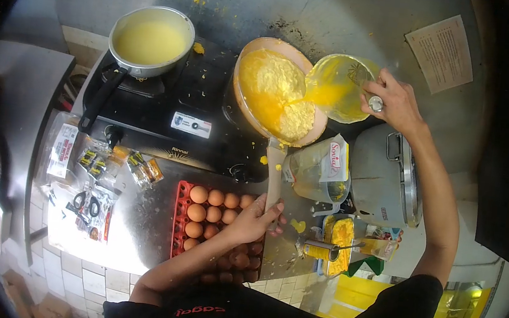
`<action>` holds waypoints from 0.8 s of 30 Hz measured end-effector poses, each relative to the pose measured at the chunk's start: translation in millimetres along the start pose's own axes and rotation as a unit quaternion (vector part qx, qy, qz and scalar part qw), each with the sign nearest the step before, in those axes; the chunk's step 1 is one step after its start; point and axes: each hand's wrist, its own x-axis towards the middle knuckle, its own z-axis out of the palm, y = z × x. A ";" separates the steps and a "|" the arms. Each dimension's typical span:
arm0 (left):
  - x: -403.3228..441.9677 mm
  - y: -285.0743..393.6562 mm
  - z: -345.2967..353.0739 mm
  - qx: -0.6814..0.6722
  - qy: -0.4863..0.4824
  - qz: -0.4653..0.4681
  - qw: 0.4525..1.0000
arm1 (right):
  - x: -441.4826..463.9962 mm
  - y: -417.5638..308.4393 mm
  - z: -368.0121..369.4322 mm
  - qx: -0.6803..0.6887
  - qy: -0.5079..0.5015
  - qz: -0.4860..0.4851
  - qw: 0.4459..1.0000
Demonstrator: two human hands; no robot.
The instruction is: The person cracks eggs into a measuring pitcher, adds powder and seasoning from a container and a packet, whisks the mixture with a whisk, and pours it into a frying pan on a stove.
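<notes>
My left hand (257,221) is closed round the pale handle (273,179) of a frying pan (316,128) on the right side of the black stove. Yellow egg, partly set into pale lumps (281,81), fills much of the pan. Above the pan's right edge, my right hand (394,102) grips a clear jug (340,109), which is tilted to the left. Yellow liquid (326,94) runs from the jug into the pan. A whisk's metal handle end (375,103) shows beside my right fingers.
A saucepan (146,70) of pale yellow liquid stands on the stove's left side. Brown eggs fill a red tray (179,225) below the stove. Right of the pan are a second clear jug (315,171), a large metal pot (376,178) and a yellow-filled container (341,233).
</notes>
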 end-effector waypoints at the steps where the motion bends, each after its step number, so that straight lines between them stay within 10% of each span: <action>1: 0.2 -0.3 -0.3 0.001 -0.002 0.001 1.000 | -0.9 -0.6 -0.2 -0.008 0.002 -0.013 1.000; 24: -0.9 1.0 -1.5 -0.008 -0.001 0.013 1.000 | -27.9 -57.1 13.6 -0.068 0.111 0.005 0.991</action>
